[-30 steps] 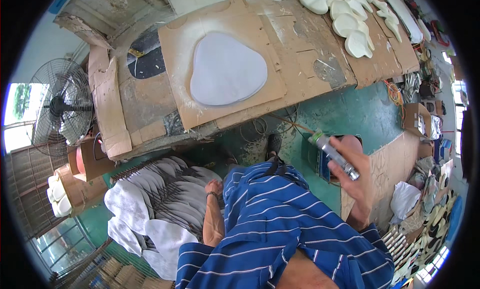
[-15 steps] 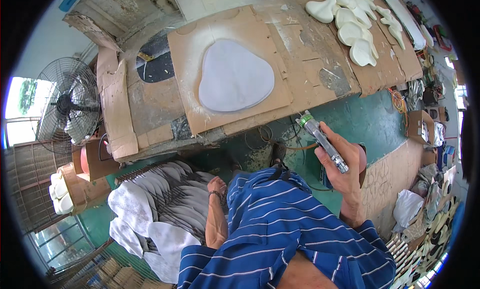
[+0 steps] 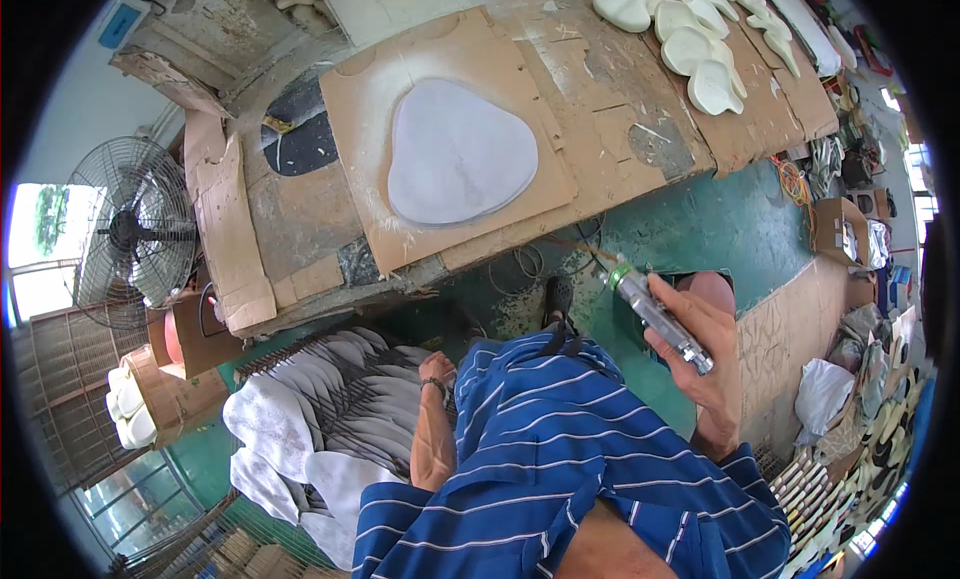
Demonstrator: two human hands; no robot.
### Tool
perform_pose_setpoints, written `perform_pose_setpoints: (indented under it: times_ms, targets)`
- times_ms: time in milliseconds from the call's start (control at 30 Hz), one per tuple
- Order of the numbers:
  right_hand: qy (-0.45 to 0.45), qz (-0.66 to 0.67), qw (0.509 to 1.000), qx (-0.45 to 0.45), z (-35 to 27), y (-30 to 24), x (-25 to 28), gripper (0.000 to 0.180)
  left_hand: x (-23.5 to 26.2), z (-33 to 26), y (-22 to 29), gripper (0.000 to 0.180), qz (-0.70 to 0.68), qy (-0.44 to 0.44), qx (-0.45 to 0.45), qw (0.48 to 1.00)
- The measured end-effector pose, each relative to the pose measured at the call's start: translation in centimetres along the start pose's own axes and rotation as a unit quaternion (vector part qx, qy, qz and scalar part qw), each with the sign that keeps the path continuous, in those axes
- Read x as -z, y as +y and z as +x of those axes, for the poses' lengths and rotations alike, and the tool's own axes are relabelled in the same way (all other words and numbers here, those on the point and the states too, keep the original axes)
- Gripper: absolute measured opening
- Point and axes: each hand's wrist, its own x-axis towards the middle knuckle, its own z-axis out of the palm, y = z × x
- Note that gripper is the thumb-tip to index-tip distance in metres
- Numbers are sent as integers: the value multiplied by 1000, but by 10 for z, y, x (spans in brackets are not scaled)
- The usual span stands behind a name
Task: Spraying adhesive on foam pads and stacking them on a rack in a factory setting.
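In my right hand [image 3: 700,329] is a metal spray gun [image 3: 655,314] with a green ring near its tip, held above the green floor in front of the workbench. Its tip points up and left, toward the bench's front edge. A rounded, three-lobed pale grey pad [image 3: 462,154] lies flat on a cardboard sheet [image 3: 355,129] dusted with white around the pad. My left hand [image 3: 437,369] hangs low at my side, its fingers curled beside a stack of similar grey-white pads [image 3: 350,404] on a wire rack. Whether it grips anything is hidden.
Cream moulded foam pieces [image 3: 690,49] sit at the bench's back right. A large fan [image 3: 125,229] stands at the left, above an open cardboard box [image 3: 190,334]. A hose [image 3: 525,264] lies below the bench edge. Cartons and bags [image 3: 825,394] line the right side.
My right hand and the spray gun have dropped lower and slightly right, away from the bench. The view has shifted slightly. The pad and my left hand stay put.
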Motion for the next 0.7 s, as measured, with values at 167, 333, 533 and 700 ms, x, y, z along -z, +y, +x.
perform_pose_setpoints:
  times_ms: [167,333,533,700]
  targets:
    - [7,-18,1000,-1,-4,-1,3,67,-8,7,11,27,2,-1,6,1000]
    - [-92,2,995,-24,-11,3,16,71,-33,14,49,29,-40,-48,-113,992]
    - [67,-62,994,-64,-23,9,11,61,-90,22,143,32,-84,-24,-368,926]
    - [-60,33,993,-98,-33,1,5,57,-142,32,234,30,-1,100,-492,865]
